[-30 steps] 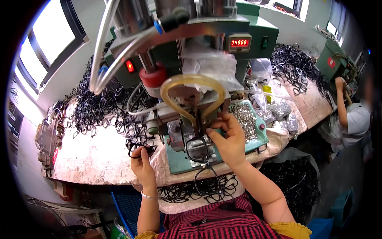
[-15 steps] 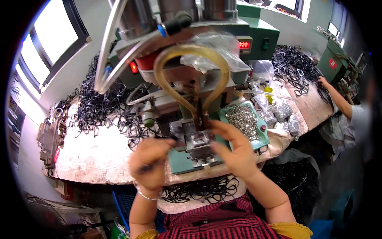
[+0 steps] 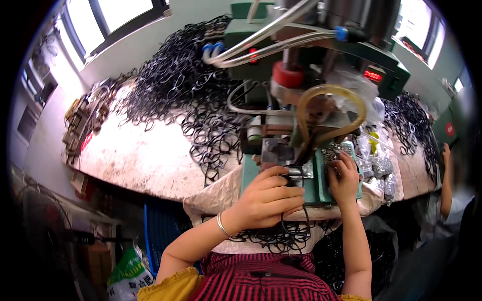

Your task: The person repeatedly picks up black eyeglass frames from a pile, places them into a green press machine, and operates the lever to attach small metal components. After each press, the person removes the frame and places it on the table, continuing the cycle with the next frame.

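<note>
Black frames (image 3: 170,100) are lying heaped on the pale worktable (image 3: 140,160) below windows; left hand (image 3: 268,195) is pinching one frame (image 3: 293,228), right hand (image 3: 344,178) pressing curled fingers on the green machine (image 3: 321,185).

Window (image 3: 108,17), fan (image 3: 47,228), blue crate (image 3: 160,228), another person's arm (image 3: 446,185).

Workbench (image 3: 150,160) carries, seemingly, black frames (image 3: 181,95).

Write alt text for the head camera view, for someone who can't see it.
A person's left hand grips a thin black eyeglass frame at the base of a green benchtop press machine, while the right hand reaches into a small tray of shiny metal parts. Heaps of black frames cover the worn pale workbench behind.
</note>
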Demonstrator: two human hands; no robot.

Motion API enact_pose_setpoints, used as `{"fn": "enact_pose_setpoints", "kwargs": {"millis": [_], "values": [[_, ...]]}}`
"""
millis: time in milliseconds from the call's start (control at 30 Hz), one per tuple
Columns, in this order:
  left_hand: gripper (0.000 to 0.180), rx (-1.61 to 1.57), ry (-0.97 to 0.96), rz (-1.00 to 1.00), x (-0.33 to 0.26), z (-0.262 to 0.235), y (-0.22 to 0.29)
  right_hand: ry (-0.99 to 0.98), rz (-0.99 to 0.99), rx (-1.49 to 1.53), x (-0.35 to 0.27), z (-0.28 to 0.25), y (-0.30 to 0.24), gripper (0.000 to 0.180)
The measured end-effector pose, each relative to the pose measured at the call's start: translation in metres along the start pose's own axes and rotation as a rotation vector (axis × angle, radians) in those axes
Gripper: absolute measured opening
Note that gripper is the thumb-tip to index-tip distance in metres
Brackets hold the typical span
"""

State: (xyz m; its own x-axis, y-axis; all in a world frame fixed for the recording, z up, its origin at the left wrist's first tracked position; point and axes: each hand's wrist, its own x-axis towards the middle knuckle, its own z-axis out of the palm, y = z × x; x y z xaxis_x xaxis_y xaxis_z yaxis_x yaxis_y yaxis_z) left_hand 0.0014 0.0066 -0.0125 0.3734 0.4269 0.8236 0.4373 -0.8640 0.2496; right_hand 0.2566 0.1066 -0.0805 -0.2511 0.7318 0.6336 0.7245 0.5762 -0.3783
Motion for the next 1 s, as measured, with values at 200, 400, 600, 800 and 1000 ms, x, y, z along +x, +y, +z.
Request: {"fn": "enact_pose_setpoints", "kwargs": {"millis": [200, 400, 600, 800, 1000], "values": [[0.027, 0.553, 0.22, -0.43, -0.068, -0.032, 0.051, 0.426, 0.696, 0.897, -0.037, -0.013, 0.03, 0.009], [0.01, 0.789, 0.31, -0.649, -0.06, -0.1, -0.028, 0.398, 0.702, 0.956, -0.022, 0.015, 0.018, 0.011], [0.009, 0.893, -0.11, -0.717, -0.109, -0.096, -0.106, 0.305, 0.607, 0.849, 0.004, 0.019, -0.017, 0.013], [0.003, 0.679, -0.073, -0.82, -0.125, -0.108, -0.134, 0.278, 0.551, 0.413, -0.043, -0.025, -0.015, 0.011], [0.012, -0.377, 0.561, -0.941, -0.098, -0.13, -0.107, 0.319, 0.757, 0.564, -0.081, -0.065, -0.016, 0.014]]}}
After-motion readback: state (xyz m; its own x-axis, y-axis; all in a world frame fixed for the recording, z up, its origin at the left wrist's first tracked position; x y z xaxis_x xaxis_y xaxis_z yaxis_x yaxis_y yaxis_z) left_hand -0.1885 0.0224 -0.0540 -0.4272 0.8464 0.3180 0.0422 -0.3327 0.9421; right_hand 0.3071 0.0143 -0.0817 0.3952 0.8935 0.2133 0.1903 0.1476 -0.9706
